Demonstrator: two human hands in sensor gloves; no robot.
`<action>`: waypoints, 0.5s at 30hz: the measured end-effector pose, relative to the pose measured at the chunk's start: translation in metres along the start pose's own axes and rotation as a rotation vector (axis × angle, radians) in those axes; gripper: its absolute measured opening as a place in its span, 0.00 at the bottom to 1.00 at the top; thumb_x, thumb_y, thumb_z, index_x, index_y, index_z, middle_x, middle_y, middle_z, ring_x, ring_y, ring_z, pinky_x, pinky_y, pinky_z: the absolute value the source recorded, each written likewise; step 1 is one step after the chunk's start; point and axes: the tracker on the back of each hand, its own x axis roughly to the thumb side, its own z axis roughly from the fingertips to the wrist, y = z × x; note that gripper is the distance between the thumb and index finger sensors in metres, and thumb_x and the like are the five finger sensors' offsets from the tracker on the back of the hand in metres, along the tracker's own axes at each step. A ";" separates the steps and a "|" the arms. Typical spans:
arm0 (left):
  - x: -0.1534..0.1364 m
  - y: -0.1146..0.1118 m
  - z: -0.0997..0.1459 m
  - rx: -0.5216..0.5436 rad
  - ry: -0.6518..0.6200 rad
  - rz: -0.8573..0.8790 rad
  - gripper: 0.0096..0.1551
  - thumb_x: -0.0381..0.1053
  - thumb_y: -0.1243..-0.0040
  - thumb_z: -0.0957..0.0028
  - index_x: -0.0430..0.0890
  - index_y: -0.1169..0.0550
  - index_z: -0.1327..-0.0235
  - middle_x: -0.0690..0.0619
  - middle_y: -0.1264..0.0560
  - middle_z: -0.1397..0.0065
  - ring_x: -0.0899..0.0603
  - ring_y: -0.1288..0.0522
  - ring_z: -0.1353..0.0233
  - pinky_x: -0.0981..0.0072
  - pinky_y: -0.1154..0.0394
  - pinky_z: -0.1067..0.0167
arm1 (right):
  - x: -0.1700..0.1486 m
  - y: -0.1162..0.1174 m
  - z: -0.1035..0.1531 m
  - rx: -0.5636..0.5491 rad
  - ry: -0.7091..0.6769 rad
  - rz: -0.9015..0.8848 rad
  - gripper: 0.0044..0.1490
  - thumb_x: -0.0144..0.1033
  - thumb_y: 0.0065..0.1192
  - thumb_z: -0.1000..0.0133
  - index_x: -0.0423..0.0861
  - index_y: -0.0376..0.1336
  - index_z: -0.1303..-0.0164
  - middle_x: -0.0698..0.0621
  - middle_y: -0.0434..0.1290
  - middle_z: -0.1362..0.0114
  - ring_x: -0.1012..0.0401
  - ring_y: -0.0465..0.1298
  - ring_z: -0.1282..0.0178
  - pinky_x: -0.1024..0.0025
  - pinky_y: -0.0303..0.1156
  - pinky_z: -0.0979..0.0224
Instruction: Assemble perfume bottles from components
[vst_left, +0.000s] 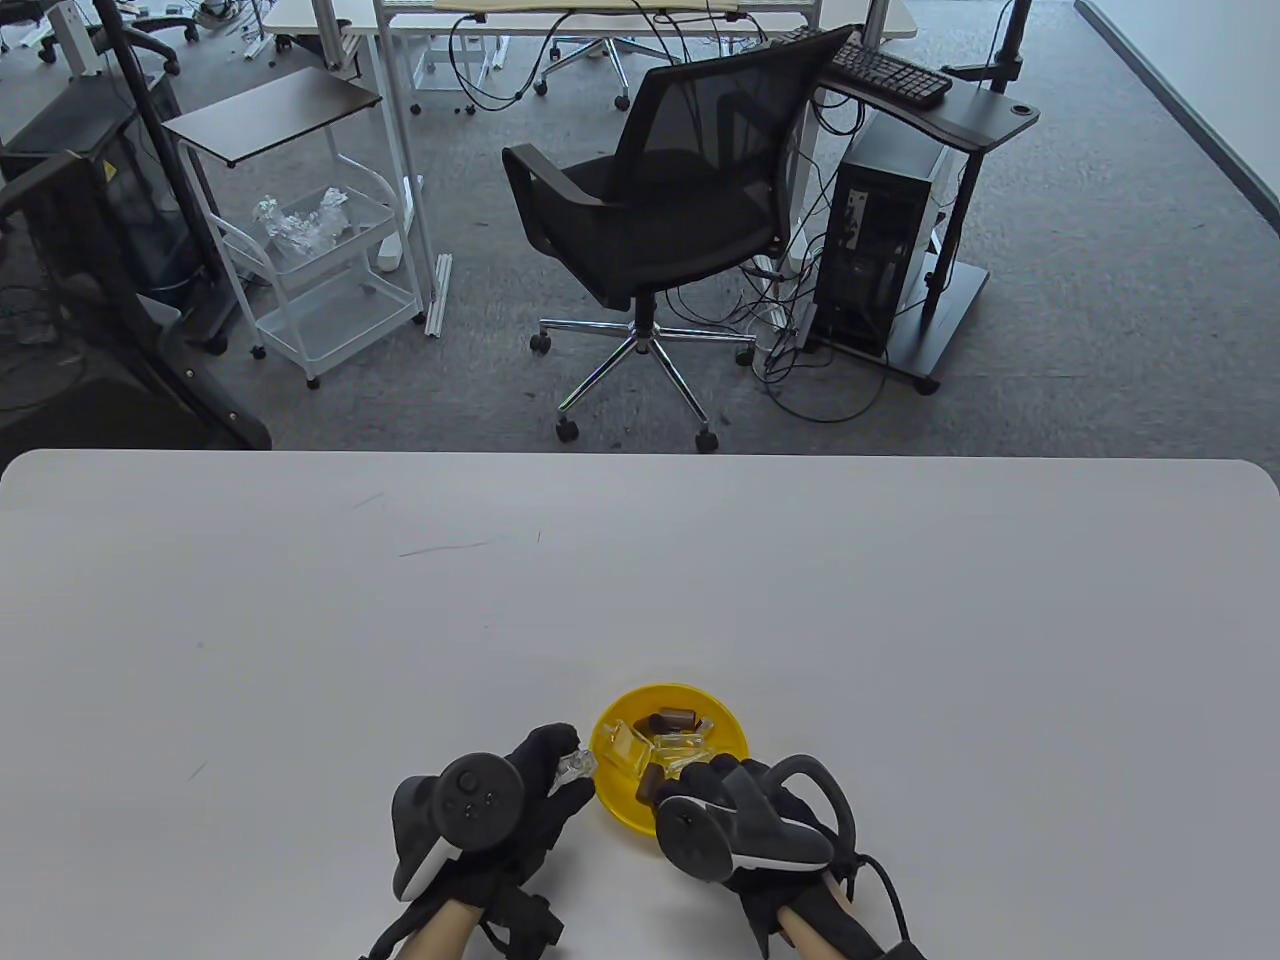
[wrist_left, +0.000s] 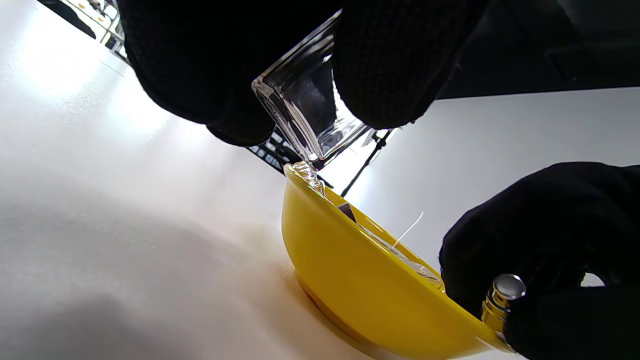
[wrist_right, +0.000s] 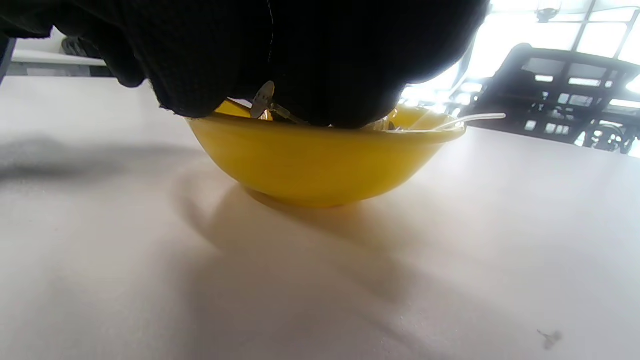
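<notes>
Stretching wide across the table view is the white counter (vst_left: 300, 650), the biggest thing here. Beyond its far edge stands a black office chair (vst_left: 665, 210) on grey carpet. Near the front edge of the counter sits a yellow bowl (vst_left: 612, 795). Inside it lie clear glass bottles (vst_left: 628, 745) and brown caps (vst_left: 675, 716), all jumbled together. A thin white tube (wrist_right: 475, 118) pokes out over the rim in the right wrist view. The left hand (vst_left: 480, 815) is just left of the bowl. Its fingers (wrist_left: 395, 60) are clamped on a clear glass bottle (wrist_left: 312, 107), which is square and see-through. The left wrist view shows the bottle held tilted in the air, just above the bowl's rim, with one corner very close to it. I cannot tell if it touches. The right hand (vst_left: 740, 815) is at the near right side of the bowl, with its fingers (wrist_right: 310, 65) curled down over the rim. They pinch a small silver spray top (wrist_left: 502, 295), which sits right at the bowl's edge. A small shiny metal piece (wrist_right: 263, 100) also peeks out under those fingers in the right wrist view.
</notes>
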 end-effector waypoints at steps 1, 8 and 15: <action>0.000 0.000 0.000 -0.003 -0.001 0.003 0.33 0.53 0.34 0.47 0.51 0.33 0.30 0.48 0.24 0.30 0.39 0.21 0.36 0.56 0.20 0.43 | -0.001 -0.001 0.001 -0.027 -0.001 -0.012 0.26 0.41 0.65 0.39 0.53 0.62 0.31 0.49 0.75 0.31 0.47 0.74 0.36 0.53 0.70 0.35; 0.007 -0.005 0.001 -0.022 -0.026 -0.011 0.34 0.52 0.32 0.48 0.52 0.33 0.31 0.49 0.24 0.31 0.39 0.20 0.36 0.57 0.20 0.43 | -0.015 -0.016 0.010 -0.232 0.039 -0.223 0.25 0.43 0.63 0.37 0.51 0.61 0.31 0.48 0.77 0.33 0.48 0.77 0.40 0.55 0.73 0.38; 0.012 -0.008 0.002 -0.030 -0.042 0.009 0.34 0.52 0.31 0.49 0.54 0.32 0.31 0.51 0.23 0.31 0.40 0.21 0.36 0.58 0.20 0.43 | -0.038 -0.022 0.015 -0.452 0.154 -0.540 0.26 0.43 0.61 0.36 0.50 0.60 0.29 0.47 0.76 0.32 0.48 0.76 0.39 0.55 0.72 0.38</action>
